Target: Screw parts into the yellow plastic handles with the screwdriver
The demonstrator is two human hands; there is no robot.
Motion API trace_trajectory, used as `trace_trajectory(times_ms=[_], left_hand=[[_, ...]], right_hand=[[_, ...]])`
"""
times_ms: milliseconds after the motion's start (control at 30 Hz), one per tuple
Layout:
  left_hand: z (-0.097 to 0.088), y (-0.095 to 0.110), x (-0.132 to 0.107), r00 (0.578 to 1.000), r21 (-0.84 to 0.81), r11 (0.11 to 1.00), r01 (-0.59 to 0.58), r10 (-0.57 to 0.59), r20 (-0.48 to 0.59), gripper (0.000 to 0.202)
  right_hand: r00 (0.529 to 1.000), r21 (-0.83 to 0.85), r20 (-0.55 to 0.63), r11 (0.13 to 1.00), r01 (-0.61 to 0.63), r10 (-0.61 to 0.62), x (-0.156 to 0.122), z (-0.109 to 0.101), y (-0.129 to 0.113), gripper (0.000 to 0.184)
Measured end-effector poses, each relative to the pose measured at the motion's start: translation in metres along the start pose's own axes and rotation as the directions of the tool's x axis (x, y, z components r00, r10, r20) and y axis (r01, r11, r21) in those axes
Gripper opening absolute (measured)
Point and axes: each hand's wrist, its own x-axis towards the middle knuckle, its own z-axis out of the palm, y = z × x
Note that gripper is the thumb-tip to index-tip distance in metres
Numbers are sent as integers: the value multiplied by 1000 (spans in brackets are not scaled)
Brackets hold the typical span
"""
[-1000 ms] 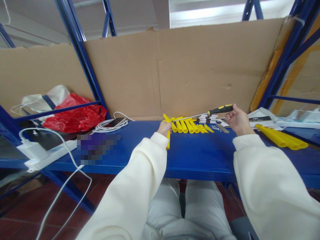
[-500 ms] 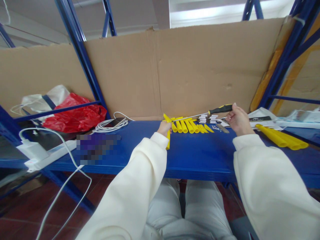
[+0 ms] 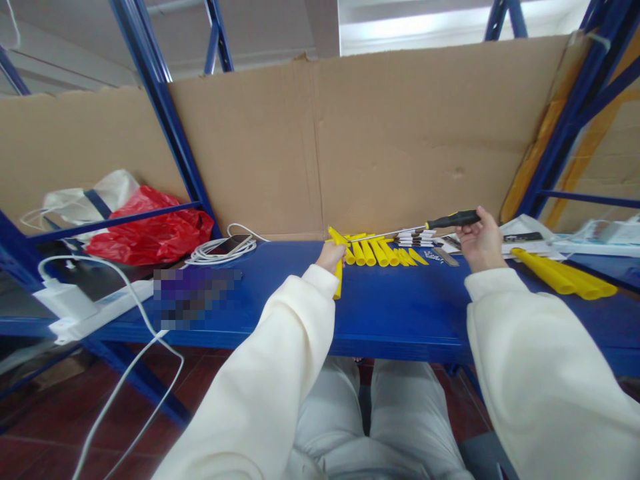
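My left hand [image 3: 331, 256] is closed around yellow plastic pieces [image 3: 339, 283], which poke out above and below the fist; how they join is hidden by the fingers. With the fingertips, my right hand [image 3: 481, 241] grips the handle end of a long screwdriver [image 3: 454, 219], black and yellow. Its thin shaft slants down leftward, its tip end close to my left hand. On the blue shelf just right of that hand, several yellow tubes [image 3: 369, 255] lie in a row. Small yellow flat pieces [image 3: 419, 257] come after them, then a stack of white and black pieces [image 3: 415, 237].
Larger yellow tubes [image 3: 565, 275] lie at the right. A metal strip [image 3: 446, 257] rests near small scattered bits. At the left are a coiled white cable [image 3: 220, 253], a red plastic bag [image 3: 150, 227] and a power strip [image 3: 120, 300]. A cardboard sheet [image 3: 400, 140] stands behind the shelf.
My right hand and the screwdriver have moved a little to the right, away from my left hand. My left hand has barely shifted.
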Motion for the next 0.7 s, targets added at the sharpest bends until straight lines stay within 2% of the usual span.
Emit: trace_trajectory(times_ms=[200,333,533,700], left_hand=[[0,1,0,1000,-3,1000,2,-2,-12,29],[0,-1,3,1000,-2,1000,3,-3,-15,24],[1,-1,2,1000,-5,1000,3,-3,-25,19],[2,0,1,1000,-7,1000,2,-2,-27,21]], right_hand=[[999,60,-45,998,-14,17,-14,9,-4,39],[1000,6,-23,1000,-14,14,-3,4,0,36],[997,-92,75,996,-13,19,16,-8,10,30],[996,-103,87,995,7,2,14,-6,14,29]])
